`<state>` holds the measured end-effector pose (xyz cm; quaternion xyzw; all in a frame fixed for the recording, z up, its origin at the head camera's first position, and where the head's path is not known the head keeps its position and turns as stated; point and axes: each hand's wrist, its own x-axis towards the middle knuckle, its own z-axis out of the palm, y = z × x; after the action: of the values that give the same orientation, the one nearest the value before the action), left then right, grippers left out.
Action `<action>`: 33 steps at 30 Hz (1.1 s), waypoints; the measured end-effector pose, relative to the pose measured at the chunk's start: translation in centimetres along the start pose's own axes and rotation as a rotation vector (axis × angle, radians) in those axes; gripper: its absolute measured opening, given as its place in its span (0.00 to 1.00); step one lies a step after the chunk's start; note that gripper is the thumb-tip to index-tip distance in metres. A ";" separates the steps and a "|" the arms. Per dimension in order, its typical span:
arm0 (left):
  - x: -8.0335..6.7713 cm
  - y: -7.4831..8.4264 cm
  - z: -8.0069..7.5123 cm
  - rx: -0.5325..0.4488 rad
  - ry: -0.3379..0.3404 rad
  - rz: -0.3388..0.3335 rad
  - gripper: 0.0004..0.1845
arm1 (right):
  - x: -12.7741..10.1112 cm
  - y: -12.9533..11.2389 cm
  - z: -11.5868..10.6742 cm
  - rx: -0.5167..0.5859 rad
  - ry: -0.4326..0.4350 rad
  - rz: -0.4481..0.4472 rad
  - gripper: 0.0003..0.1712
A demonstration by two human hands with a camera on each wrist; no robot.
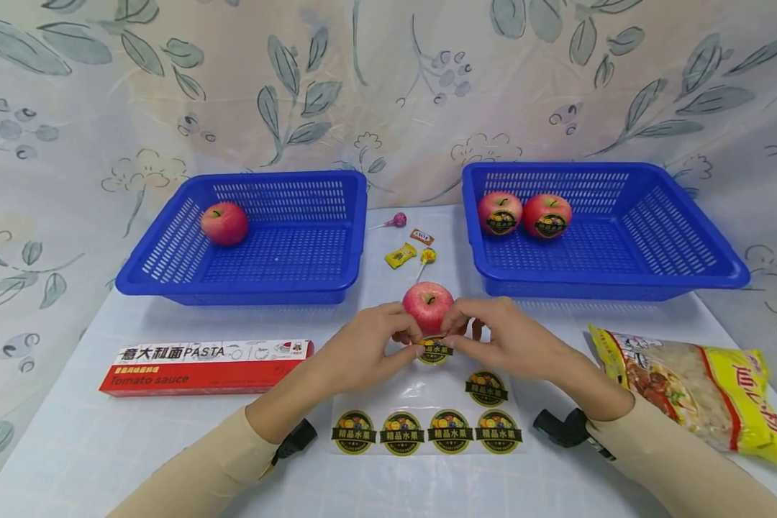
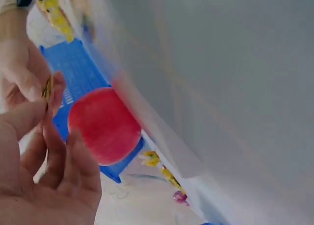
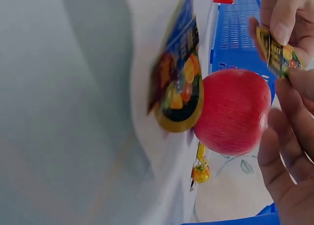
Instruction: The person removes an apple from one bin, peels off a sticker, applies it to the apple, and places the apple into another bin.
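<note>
Between my hands is a round black-and-gold fruit sticker [image 1: 437,351], held up off the sheet. My left hand [image 1: 377,347] pinches its left edge between thumb and fingers, and my right hand [image 1: 506,339] pinches the right edge. Both grips on the sticker [image 3: 277,53] show in the right wrist view. Just behind it a red apple [image 1: 427,298] stands on the table with its stem up, close to the fingers of both hands. Under the hands lies a clear sticker sheet [image 1: 395,394] with several more stickers on it, most in the front row.
The left blue basket [image 1: 285,286] holds one plain apple [image 1: 225,223]; the right blue basket [image 1: 602,282] holds two stickered apples. Lollipops and wrapped candies [image 1: 400,255] lie between them. A pasta box [image 1: 207,367] is at left, a yellow noodle bag [image 1: 693,388] at right.
</note>
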<state>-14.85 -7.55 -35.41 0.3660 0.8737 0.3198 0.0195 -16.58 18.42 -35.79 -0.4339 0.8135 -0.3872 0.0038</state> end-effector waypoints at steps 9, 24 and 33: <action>0.9 -0.4 0.1 0.233 0.128 -0.043 0.03 | 0.8 0.0 0.2 -0.232 0.061 0.031 0.09; 2.1 -0.7 0.2 0.254 0.086 -0.106 0.11 | 2.5 0.6 0.0 -0.265 0.018 0.043 0.08; 2.5 -1.2 -0.3 0.230 0.105 -0.083 0.12 | 3.0 0.5 0.2 -0.236 0.060 0.084 0.07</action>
<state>-17.55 -6.68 -35.38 0.3120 0.9189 0.2350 -0.0551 -18.75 16.33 -35.27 -0.3852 0.8706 -0.3010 -0.0553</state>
